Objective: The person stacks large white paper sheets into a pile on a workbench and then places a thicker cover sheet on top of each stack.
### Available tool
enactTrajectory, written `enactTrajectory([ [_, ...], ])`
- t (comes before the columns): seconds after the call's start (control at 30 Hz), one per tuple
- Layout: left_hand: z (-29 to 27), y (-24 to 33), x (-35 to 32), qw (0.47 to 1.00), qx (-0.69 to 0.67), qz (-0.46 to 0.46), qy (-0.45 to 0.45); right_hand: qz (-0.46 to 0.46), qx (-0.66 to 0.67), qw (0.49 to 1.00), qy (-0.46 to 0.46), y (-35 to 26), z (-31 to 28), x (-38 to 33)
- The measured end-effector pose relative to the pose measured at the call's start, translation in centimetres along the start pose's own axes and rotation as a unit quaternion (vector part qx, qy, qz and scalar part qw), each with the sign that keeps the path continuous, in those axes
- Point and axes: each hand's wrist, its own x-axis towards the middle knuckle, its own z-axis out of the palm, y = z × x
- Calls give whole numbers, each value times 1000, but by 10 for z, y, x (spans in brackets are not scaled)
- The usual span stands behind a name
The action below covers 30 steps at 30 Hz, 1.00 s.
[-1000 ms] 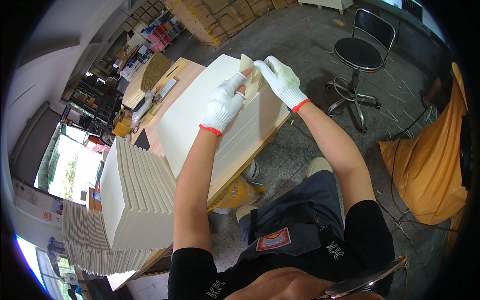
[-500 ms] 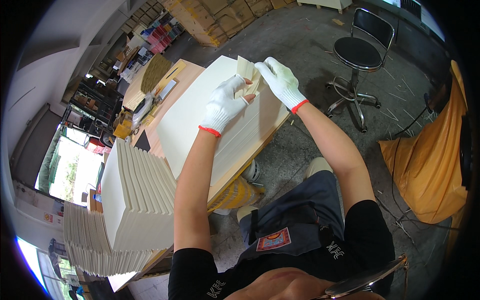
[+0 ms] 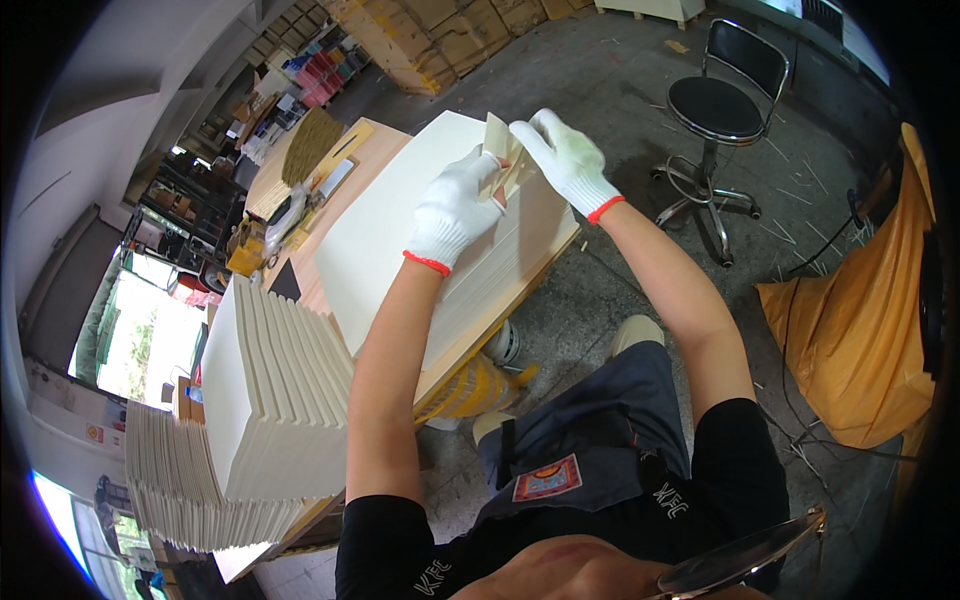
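Both my hands wear white knit gloves with red cuffs, and bare fingertips show on the left one. My left hand (image 3: 452,210) is closed round a few small cream card pieces (image 3: 496,135), which stick up tilted between the hands. On their right side, my right hand (image 3: 567,160) has its fingers curled and its thumb against the pieces; the glove hides part of its grip. Below the hands lies a thick stack of large white sheets (image 3: 375,220) on the wooden table, its layered edge facing me.
Fanned stacks of white board (image 3: 285,400) stand at the near left. The wooden table (image 3: 315,245) holds a yellow tape-like roll (image 3: 245,255) and tools. A black swivel chair (image 3: 715,105) is at right, beyond an orange sheet (image 3: 850,340). Cartons (image 3: 440,40) are stacked behind.
Both hands have shifted slightly to the right. The card pieces between them have turned to stand more steeply on edge.
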Motion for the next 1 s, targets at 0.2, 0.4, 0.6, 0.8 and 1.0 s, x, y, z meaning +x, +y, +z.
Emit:
enactTrajectory([
  [0.2, 4, -3, -5, 998, -11, -10, 69, -320, -214, 920, -76, -17, -29, -16],
  [0.4, -5, 19, -5, 998, 49, -16, 26, -315, -276, 897, -143, -5, -9, -40],
  [0.6, 2, 6, -25, 967, 240, -71, 38, -317, -243, 910, -112, -3, 1, -43],
  [0.8, 0, 4, -22, 951, 255, -160, -67, -325, -237, 908, -114, -2, 3, -44],
  [1.0, -78, -12, -18, 955, 129, -212, 161, -356, -197, 908, -105, -10, -3, -42],
])
